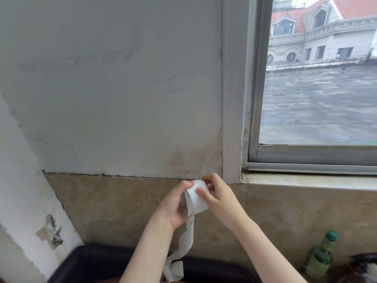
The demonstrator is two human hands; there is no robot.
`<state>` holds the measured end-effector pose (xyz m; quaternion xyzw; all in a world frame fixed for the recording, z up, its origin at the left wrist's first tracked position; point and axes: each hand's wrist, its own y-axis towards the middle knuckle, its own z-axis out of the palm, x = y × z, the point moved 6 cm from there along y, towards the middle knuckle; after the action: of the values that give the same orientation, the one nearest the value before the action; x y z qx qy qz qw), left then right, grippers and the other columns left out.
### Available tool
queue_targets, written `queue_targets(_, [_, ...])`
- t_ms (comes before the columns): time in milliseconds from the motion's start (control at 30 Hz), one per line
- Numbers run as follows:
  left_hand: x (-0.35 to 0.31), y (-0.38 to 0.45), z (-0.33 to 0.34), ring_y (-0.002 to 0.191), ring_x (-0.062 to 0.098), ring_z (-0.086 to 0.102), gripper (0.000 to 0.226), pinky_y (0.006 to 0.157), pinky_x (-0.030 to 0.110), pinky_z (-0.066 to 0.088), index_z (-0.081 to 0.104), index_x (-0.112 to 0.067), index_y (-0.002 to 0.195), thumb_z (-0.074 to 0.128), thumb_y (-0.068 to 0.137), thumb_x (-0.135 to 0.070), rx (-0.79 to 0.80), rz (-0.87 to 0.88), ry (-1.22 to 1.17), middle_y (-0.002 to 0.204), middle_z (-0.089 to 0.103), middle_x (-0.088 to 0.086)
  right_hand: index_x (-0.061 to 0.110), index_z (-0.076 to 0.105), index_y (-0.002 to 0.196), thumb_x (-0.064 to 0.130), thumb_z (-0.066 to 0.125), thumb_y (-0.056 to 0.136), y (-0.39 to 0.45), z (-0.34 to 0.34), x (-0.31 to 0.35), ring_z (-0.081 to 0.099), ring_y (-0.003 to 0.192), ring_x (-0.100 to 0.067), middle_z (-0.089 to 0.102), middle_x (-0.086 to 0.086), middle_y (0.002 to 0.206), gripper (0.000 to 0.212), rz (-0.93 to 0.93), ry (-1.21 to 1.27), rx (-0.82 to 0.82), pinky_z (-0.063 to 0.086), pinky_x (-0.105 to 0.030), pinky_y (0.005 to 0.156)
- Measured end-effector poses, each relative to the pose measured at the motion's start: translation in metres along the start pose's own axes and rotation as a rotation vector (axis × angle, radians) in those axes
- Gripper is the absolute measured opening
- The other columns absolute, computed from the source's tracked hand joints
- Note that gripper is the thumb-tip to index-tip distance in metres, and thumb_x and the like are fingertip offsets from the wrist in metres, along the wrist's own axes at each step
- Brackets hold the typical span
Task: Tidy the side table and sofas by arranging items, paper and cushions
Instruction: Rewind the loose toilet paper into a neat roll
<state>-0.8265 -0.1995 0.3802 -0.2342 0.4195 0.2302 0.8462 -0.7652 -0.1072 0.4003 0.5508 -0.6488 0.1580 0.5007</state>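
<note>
Head view
Left hand: the left hand (173, 207) is up in front of the wall. Its fingers are curled round the near end of the paper roll, and its thumb lies across the top.
Right hand: the right hand (217, 196) comes in from the other side. Its thumb and first finger pinch the far end of the roll. One fingertip (199, 189) presses flat on the white paper.
Paper roll: the small white paper roll (196, 200) sits between the two hands, up in the air. It lies on its side. The open end by the left fingers looks dark inside.
Loose strip: a loose strip of paper (186, 240) hangs down from the roll, just under the left palm. It is wavy. Its bottom end is crumpled and folded, low between the two arms.
Sofa: a dark sofa (91, 262) edge is well below the fingers, under the arms.
Bottle: a green bottle (322, 256) with a green cap stands low and far to the right of the right fingers. It looks blurry.
Wall: a white wall (112, 88) with cracks is behind the fingers. Brown tile (295, 211) is under it.
Window: a window (318, 88) is up and to the right of the right fingers.
</note>
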Motion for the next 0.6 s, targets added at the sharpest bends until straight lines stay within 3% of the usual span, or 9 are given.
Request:
queue_targets(67, [-0.001,0.000,-0.001,0.076,0.028,0.067,0.036,0.066,0.035,0.055,0.066,0.001,0.100,0.059,0.072,-0.021,-0.060,0.011,-0.066,0.087,0.069,0.018,0.027,0.048,0.119,0.037,0.071,0.079,0.000,0.000,0.002,0.046,0.109,0.007,0.045,0.018,0.121,0.048,-0.141,-0.077,0.019,0.037,-0.014,0.088])
queue_targets(167, [-0.003,-0.002,-0.005,0.078,0.030,0.065,0.033,0.069,0.039,0.053,0.066,-0.004,0.096,0.062,0.075,-0.029,-0.143,0.038,-0.137,0.081,0.069,0.017,0.032,0.041,0.134,0.033,0.080,0.066,-0.002,0.010,0.008,0.019,0.124,0.016,0.022,0.036,0.131,0.078,-0.292,-0.316,0.124,0.016,-0.017,0.102])
queue_targets(300, [0.002,-0.002,-0.003,0.084,0.032,0.063,0.039,0.073,0.041,0.050,0.066,-0.003,0.100,0.055,0.090,-0.039,-0.165,-0.005,-0.194,0.084,0.069,0.018,0.026,0.050,0.129,0.019,0.077,0.069,0.000,0.006,0.009,0.024,0.122,0.016,0.034,0.030,0.126,0.066,-0.366,-0.326,0.002,0.021,-0.025,0.100])
queue_targets(433, [0.000,-0.001,-0.007,0.089,0.033,0.063,0.045,0.080,0.043,0.048,0.064,0.000,0.106,0.039,0.099,-0.037,-0.131,-0.065,-0.178,0.091,0.070,0.019,0.025,0.055,0.123,0.030,0.077,0.068,0.000,0.006,0.004,0.038,0.122,0.008,0.047,0.024,0.125,0.059,-0.336,-0.254,0.145,0.032,-0.028,0.103])
queue_targets(533, [-0.004,0.002,-0.012,0.097,0.032,0.062,0.042,0.090,0.046,0.046,0.060,0.001,0.114,0.035,0.100,-0.030,-0.098,-0.052,-0.149,0.105,0.069,0.015,0.023,0.064,0.104,0.024,0.075,0.067,-0.005,0.010,0.007,0.059,0.092,-0.011,0.064,0.006,0.099,0.039,-0.216,-0.054,0.311,0.051,-0.038,0.081])
queue_targets(600, [-0.004,0.001,-0.010,0.101,0.031,0.062,0.040,0.092,0.046,0.046,0.060,0.001,0.115,0.034,0.099,-0.026,-0.058,-0.055,-0.091,0.111,0.068,0.014,0.030,0.065,0.091,0.029,0.069,0.068,-0.006,0.012,0.006,0.058,0.074,-0.017,0.062,0.004,0.084,0.024,-0.099,0.062,0.394,0.051,-0.037,0.067])
